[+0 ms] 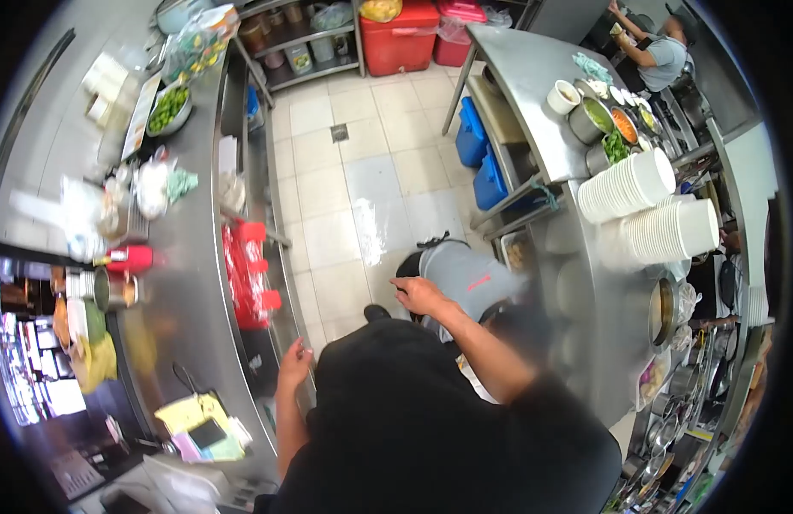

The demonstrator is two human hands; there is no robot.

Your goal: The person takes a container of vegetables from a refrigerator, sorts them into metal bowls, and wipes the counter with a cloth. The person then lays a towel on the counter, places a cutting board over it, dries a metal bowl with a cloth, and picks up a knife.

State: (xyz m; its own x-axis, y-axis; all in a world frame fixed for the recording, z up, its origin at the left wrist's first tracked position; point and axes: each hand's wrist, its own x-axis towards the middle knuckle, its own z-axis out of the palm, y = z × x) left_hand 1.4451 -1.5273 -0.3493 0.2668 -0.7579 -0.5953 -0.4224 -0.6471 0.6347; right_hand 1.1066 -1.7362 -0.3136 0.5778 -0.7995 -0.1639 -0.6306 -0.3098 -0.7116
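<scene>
My left hand (294,365) hangs beside the left steel counter, fingers loosely bent, with nothing visible in it. Nearest to it is the red plastic bag (247,274) on the shelf under that counter. My right hand (419,296) reaches out over the floor, fingers stretched, and I see nothing held. Just beside and below it a co-worker in a grey shirt (469,278) bends low by the right counter. Whether my hand touches the shirt cannot be made out. The co-worker's hands are hidden.
On the left counter (186,317) are a bowl of green produce (168,110) and a phone (209,433) on papers. Stacked white tubs (628,184) stand on the right counter, with blue bins (471,133) beneath. A red cooler (400,38) sits at the back. Another person (666,60) works far right.
</scene>
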